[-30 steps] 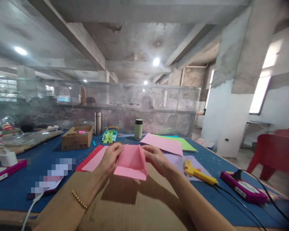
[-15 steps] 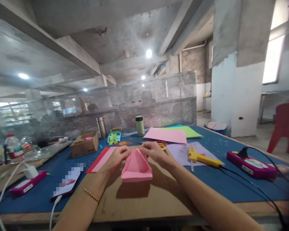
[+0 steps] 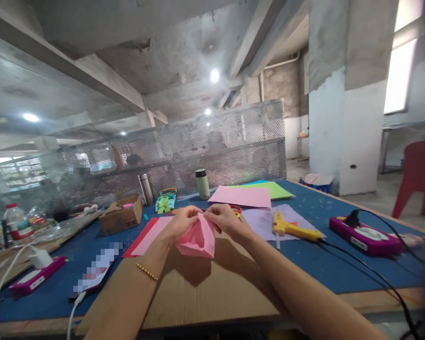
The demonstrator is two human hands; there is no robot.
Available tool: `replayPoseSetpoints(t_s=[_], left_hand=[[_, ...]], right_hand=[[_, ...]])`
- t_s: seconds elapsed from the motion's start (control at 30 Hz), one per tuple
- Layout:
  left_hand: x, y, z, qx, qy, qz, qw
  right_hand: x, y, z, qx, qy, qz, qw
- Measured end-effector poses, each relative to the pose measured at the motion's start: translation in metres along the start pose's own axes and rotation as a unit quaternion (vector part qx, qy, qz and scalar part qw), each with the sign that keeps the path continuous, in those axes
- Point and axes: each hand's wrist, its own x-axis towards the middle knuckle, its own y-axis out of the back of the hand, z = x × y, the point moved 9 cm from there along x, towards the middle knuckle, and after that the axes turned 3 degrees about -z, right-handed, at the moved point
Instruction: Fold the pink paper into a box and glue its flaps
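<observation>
Between my two hands a folded pink paper piece point(image 3: 198, 241), shaped like a small open pouch, is held above the brown cardboard sheet point(image 3: 184, 302). My left hand point(image 3: 183, 221) pinches its upper left edge, and a gold bead bracelet point(image 3: 147, 271) circles that wrist. At the top right edge, my right hand point(image 3: 225, 218) has its fingers closed on the same paper. Part of the paper is hidden behind my fingers. Red and pink sheets point(image 3: 147, 236) lie left of my left hand. Scissors point(image 3: 236, 211) with red and yellow handles lie partly hidden behind my right hand.
On the right are a yellow glue gun point(image 3: 293, 229) on lilac paper and a purple power strip point(image 3: 366, 236). Pink and green sheets point(image 3: 239, 196), a green flask point(image 3: 202, 184), a steel flask point(image 3: 147, 189) and a cardboard box point(image 3: 122, 216) stand or lie farther back. A phone point(image 3: 95, 274) lies left.
The pink paper has been turned and tilted, so its front flap now faces more to the right. Both hands have drawn closer together at its top. The view has shifted slightly.
</observation>
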Motion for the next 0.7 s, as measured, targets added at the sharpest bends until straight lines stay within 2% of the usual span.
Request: replayPoseSetpoints(t_s=[0.1,0.2,0.3,0.37,0.4,0.43,0.53,0.63,0.7], left_hand=[[-0.006,0.001,-0.005,0.024,-0.004,0.009,1.0],[-0.011,0.01,-0.004,0.055,-0.013,0.032,0.998],[-0.016,0.03,0.006,0.088,-0.034,0.117,0.989],[-0.023,0.041,0.018,0.143,-0.056,0.183,0.971],[-0.026,0.042,0.024,0.174,-0.066,0.196,0.963],[-0.029,0.04,0.028,0.203,-0.073,0.193,0.957],[-0.031,0.025,0.027,0.219,-0.07,0.121,0.966],[-0.029,0.017,0.013,0.186,-0.044,0.073,0.979],[-0.026,0.016,0.0,0.135,-0.016,0.05,0.989]], right_hand=[[-0.001,-0.004,0.002,-0.002,-0.008,-0.018,1.0],[-0.003,-0.009,0.002,-0.002,-0.016,-0.033,0.999],[-0.005,-0.013,0.002,0.001,-0.022,-0.032,0.999],[-0.005,-0.013,0.001,0.0,-0.024,-0.022,0.999],[-0.005,-0.013,0.001,-0.001,-0.024,-0.016,1.0],[-0.005,-0.013,0.0,-0.003,-0.022,-0.01,1.0],[-0.004,-0.014,-0.004,-0.011,-0.01,0.004,1.0],[-0.006,-0.018,-0.011,-0.019,0.011,-0.004,1.0],[-0.008,-0.024,-0.013,-0.026,0.012,-0.033,0.999]])
